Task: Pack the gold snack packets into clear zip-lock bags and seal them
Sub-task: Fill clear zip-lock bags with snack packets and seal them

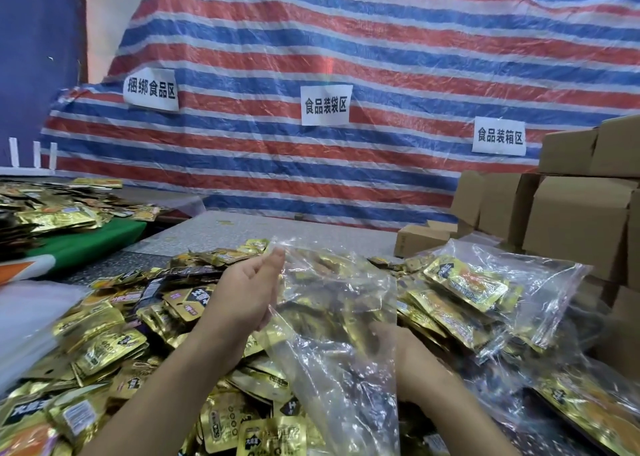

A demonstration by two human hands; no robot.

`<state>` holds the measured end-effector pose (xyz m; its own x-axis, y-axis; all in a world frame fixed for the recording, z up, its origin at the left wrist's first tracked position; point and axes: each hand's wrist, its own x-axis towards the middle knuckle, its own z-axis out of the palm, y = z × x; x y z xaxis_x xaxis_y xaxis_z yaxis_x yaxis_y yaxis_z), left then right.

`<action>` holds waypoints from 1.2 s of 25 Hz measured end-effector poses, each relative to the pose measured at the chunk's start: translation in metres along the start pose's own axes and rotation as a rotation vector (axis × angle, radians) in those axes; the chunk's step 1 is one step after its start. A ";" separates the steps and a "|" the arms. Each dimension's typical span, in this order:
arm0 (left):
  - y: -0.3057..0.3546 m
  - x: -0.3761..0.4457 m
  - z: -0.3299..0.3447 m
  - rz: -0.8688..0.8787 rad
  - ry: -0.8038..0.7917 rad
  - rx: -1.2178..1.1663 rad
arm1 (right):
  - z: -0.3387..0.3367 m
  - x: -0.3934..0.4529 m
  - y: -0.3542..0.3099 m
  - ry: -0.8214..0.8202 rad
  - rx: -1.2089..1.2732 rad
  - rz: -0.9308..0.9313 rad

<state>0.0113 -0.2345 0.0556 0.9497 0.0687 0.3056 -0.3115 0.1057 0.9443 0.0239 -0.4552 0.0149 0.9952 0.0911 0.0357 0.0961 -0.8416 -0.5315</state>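
Observation:
A heap of gold snack packets point(110, 344) covers the table in front of me. My left hand point(246, 293) is raised over the heap and pinches the top edge of a clear zip-lock bag point(332, 317), holding it up. Behind or inside the bag's film sits my right hand point(398, 348), blurred by the plastic; its fingers cannot be made out. Gold packets show through the bag, but I cannot tell whether they are inside it. A filled clear bag of gold packets point(485, 293) lies to the right on the heap.
Brown cardboard boxes point(571, 220) are stacked at the right. A second pile of gold packets point(52, 209) lies on a green cloth at the left. A red, white and blue striped tarp point(346, 57) with paper labels hangs behind the grey speckled table point(277, 230).

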 end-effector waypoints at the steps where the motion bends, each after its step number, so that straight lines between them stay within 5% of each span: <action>1: 0.000 -0.001 0.000 0.002 -0.013 0.008 | -0.001 -0.001 0.001 0.004 0.040 -0.005; 12: -0.002 0.004 -0.006 -0.034 -0.084 -0.016 | -0.035 -0.004 0.016 0.082 0.467 0.174; 18: 0.002 -0.003 -0.005 -0.035 -0.278 0.076 | -0.059 0.001 0.028 0.330 1.179 0.076; 21: 0.002 -0.009 0.000 -0.039 -0.351 0.075 | -0.070 -0.007 0.025 0.244 1.607 -0.151; 30: 0.002 -0.014 0.008 -0.059 -0.361 0.104 | -0.049 -0.016 0.001 0.045 1.392 -0.341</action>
<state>-0.0023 -0.2432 0.0538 0.9219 -0.2904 0.2565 -0.2690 -0.0033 0.9631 0.0089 -0.4841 0.0555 0.9297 0.1402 0.3405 0.2565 0.4169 -0.8720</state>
